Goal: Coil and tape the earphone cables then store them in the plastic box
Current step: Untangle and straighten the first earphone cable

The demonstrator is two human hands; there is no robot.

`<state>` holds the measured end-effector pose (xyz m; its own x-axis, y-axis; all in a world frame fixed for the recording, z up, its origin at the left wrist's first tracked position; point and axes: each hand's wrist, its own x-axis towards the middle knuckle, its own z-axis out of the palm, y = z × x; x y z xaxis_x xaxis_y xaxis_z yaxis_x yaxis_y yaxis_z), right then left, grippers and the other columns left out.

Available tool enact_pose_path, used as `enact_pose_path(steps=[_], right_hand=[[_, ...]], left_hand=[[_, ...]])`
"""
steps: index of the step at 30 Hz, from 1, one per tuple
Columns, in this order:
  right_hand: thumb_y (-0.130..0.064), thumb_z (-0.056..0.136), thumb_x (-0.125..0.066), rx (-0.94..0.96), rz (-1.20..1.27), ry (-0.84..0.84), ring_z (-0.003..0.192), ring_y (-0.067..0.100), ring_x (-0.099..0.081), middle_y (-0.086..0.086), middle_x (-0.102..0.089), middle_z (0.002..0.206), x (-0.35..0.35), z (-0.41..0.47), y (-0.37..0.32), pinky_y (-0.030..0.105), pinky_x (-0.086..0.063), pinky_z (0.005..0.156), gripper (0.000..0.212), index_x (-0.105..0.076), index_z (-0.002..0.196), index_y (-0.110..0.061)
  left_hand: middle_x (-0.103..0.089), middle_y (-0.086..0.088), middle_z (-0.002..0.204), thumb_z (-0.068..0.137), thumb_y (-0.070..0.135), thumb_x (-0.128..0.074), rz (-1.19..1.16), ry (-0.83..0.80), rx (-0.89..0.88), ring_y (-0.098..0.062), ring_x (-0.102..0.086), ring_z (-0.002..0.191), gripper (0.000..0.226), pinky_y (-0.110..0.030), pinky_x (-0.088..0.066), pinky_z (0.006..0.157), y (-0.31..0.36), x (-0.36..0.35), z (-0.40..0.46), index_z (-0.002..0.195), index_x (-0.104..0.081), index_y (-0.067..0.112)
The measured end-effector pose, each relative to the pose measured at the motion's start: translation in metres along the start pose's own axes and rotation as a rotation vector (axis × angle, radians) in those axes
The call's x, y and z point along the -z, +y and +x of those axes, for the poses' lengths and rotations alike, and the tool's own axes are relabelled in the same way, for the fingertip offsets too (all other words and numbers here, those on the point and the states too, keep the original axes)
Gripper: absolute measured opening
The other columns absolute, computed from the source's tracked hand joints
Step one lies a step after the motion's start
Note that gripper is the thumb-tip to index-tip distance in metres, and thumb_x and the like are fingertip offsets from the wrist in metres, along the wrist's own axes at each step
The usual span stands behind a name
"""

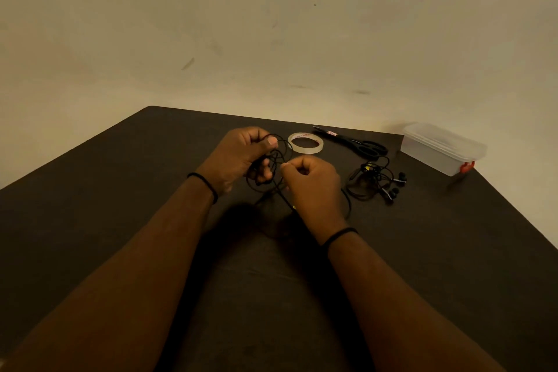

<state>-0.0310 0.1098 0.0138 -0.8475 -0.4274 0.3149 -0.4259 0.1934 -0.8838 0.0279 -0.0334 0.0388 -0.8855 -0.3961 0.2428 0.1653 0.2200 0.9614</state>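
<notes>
Dark-topped desk (126, 190), carrying the following from left to right. Left hand (241, 157): fingers curled round several loose loops of a black earphone cable (276, 157), thumb pressed on top of the bundle. Right hand (311, 181): closed in a pinch on a free strand of the same cable just beside the loops, the rest of that strand trailing down onto the desk and round the wrist. Tape roll (305, 144): clear, lying flat just behind the hands, untouched. Scissors (356, 143): black-handled, lying flat behind and to the right of the tape. Second earphone set (377, 181): black, a loose tangle with the buds at its right side, lying on the desk right of the right hand, not yet coiled. Plastic box (440, 148): translucent, lid on, red clasp at its near end, standing at the far right corner; nothing can be made out inside it, though the cloudy walls leave this uncertain. Risks, as judged: the loops are slack and uneven, so they may spring open when one hand lets go to reach for the tape; the trailing strand could snag on the wrist; the closed lid must come off before anything is stored.
</notes>
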Motion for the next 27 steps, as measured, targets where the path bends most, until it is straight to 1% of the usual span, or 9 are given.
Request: enact_pose_path(steps=[3,7,11,13,15,18,20,23,27], right_hand=[[-0.013,0.088,-0.062,-0.050,0.341,0.005,0.071,0.018,-0.064,0.006,-0.069,0.076,-0.001,0.003,0.000,0.031,-0.052,0.064,0.012,-0.067,0.078,-0.011],[-0.022,0.098,-0.047,-0.241,0.980,-0.255,0.065,0.021,-0.067,0.007,-0.063,0.061,0.018,0.005,-0.017,0.031,-0.056,0.068,0.023,-0.062,0.089,-0.006],[-0.049,0.095,-0.051,-0.309,0.585,-0.472,0.040,0.013,-0.040,0.000,-0.034,0.040,0.022,0.003,-0.013,0.036,-0.052,0.071,0.045,-0.074,0.103,-0.011],[-0.041,0.097,-0.053,-0.168,0.545,-0.487,0.050,0.012,-0.045,-0.002,-0.043,0.047,0.023,0.004,-0.011,0.040,-0.047,0.081,0.030,-0.074,0.110,-0.023],[-0.041,0.092,-0.061,0.006,0.682,-0.542,0.077,0.018,-0.057,0.001,-0.061,0.071,0.030,0.004,-0.017,0.042,-0.041,0.087,0.027,-0.074,0.109,-0.026],[-0.056,0.080,-0.067,0.078,0.943,-0.691,0.103,0.030,-0.057,0.015,-0.061,0.084,0.039,0.006,-0.022,0.041,-0.045,0.096,0.047,-0.072,0.067,-0.010],[-0.065,0.083,-0.053,0.060,0.871,-0.648,0.089,0.028,-0.061,0.011,-0.061,0.068,0.039,0.004,-0.022,0.038,-0.048,0.095,0.067,-0.059,0.044,-0.011],[-0.058,0.089,-0.047,-0.043,0.592,-0.419,0.048,0.018,-0.052,0.004,-0.048,0.043,0.039,0.004,-0.013,0.045,-0.053,0.083,0.062,-0.062,0.052,-0.011],[-0.046,0.096,-0.054,0.094,-0.280,-0.260,0.046,0.006,-0.054,-0.003,-0.059,0.050,0.037,0.006,-0.005,0.033,-0.053,0.066,0.041,-0.070,0.069,-0.020]], left_hand=[[-0.059,-0.006,0.062,0.098,0.018,-0.053,0.201,0.058,0.011,-0.018,-0.064,0.053,0.015,-0.029,-0.052,0.050,-0.005,-0.004,0.004,0.085,-0.054,0.011],[-0.056,-0.003,0.067,0.100,0.022,-0.048,0.376,0.298,0.080,-0.011,-0.053,0.047,0.017,-0.019,-0.040,0.043,-0.018,0.000,0.013,0.087,-0.052,0.011],[-0.058,-0.008,0.074,0.100,0.025,-0.046,0.373,0.374,0.146,-0.017,-0.055,0.056,0.021,-0.028,-0.044,0.051,-0.022,-0.002,0.021,0.092,-0.054,0.008],[-0.059,-0.011,0.079,0.099,0.025,-0.045,0.385,0.414,0.190,-0.021,-0.056,0.062,0.020,-0.034,-0.048,0.058,-0.028,0.002,0.024,0.089,-0.053,0.009],[-0.056,-0.013,0.081,0.099,0.021,-0.045,0.324,0.458,0.267,-0.020,-0.052,0.059,0.020,-0.030,-0.044,0.050,-0.036,0.011,0.026,0.087,-0.053,0.008],[-0.054,-0.016,0.082,0.100,0.016,-0.044,0.176,0.546,0.386,-0.018,-0.049,0.055,0.027,-0.021,-0.034,0.037,-0.042,0.022,0.027,0.109,-0.057,-0.006],[-0.055,-0.021,0.082,0.101,0.014,-0.043,0.080,0.611,0.376,-0.017,-0.047,0.053,0.028,-0.015,-0.030,0.030,-0.042,0.022,0.026,0.113,-0.054,-0.009],[-0.044,-0.007,0.068,0.102,0.013,-0.039,-0.037,0.672,0.348,-0.015,-0.042,0.047,0.021,-0.013,-0.027,0.031,-0.039,0.022,0.025,0.083,-0.048,0.007],[-0.045,-0.003,0.065,0.103,0.017,-0.039,-0.131,0.701,0.256,-0.014,-0.043,0.046,0.021,-0.022,-0.034,0.038,-0.035,0.026,0.024,0.083,-0.045,0.011]])
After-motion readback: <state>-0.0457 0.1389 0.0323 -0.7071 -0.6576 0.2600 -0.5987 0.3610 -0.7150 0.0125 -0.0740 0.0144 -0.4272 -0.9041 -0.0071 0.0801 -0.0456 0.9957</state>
